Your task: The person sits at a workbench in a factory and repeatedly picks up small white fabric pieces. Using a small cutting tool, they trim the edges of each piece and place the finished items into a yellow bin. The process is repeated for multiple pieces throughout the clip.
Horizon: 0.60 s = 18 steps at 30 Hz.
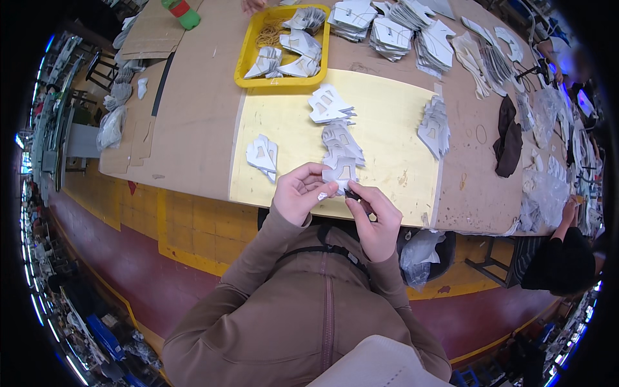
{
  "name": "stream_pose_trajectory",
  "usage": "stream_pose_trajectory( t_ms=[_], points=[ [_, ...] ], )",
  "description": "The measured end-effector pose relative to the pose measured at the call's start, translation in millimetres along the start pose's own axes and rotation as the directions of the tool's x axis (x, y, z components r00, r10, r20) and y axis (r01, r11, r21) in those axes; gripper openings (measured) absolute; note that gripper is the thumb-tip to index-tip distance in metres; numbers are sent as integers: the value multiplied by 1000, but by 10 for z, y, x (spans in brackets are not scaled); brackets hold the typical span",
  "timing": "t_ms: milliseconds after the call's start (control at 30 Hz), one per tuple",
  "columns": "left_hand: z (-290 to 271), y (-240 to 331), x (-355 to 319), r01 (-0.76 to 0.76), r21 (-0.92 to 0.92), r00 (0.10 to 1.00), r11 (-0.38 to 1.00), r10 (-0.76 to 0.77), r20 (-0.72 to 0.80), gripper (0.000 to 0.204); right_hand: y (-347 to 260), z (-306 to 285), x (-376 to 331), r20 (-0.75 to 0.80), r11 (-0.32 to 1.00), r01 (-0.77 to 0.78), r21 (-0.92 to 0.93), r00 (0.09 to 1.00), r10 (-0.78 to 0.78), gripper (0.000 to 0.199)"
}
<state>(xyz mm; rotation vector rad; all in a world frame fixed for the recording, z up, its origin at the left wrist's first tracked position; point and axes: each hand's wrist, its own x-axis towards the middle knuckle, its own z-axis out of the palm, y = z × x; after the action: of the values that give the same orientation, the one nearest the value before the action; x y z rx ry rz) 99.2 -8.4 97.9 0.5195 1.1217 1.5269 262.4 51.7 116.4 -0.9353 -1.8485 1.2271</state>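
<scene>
My left hand pinches a white cut-out piece with an opening in its middle, near the front edge of the yellow sheet. My right hand is closed around a small dark tool, mostly hidden by the fingers, which meets the piece's lower edge. Just beyond my hands, a fanned row of similar pieces leads away to another small stack. A few more pieces lie left of my left hand. To the right is a long overlapping row of pieces.
A yellow tray with bundled pieces and rubber bands stands at the back. Stacks of white pieces lie beside it. A dark cloth strip is on the right, a green bottle at far left. Below the table edge stands a lined bin.
</scene>
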Motion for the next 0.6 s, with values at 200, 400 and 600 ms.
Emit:
stream_pose_trajectory(
  t_ms=[200,400,600],
  points=[
    [-35,-3,3,8,11,999,1000,-8,38,29,14,51,1,-38,990,-57,129,997,63,29],
    [-18,13,-1,-3,22,1000,1000,3,25,30,30,-14,6,22,997,-52,65,998,50,31],
    [2,33,-6,-7,59,1000,998,6,14,30,65,64,-2,-22,969,-82,232,996,89,29]
  ],
)
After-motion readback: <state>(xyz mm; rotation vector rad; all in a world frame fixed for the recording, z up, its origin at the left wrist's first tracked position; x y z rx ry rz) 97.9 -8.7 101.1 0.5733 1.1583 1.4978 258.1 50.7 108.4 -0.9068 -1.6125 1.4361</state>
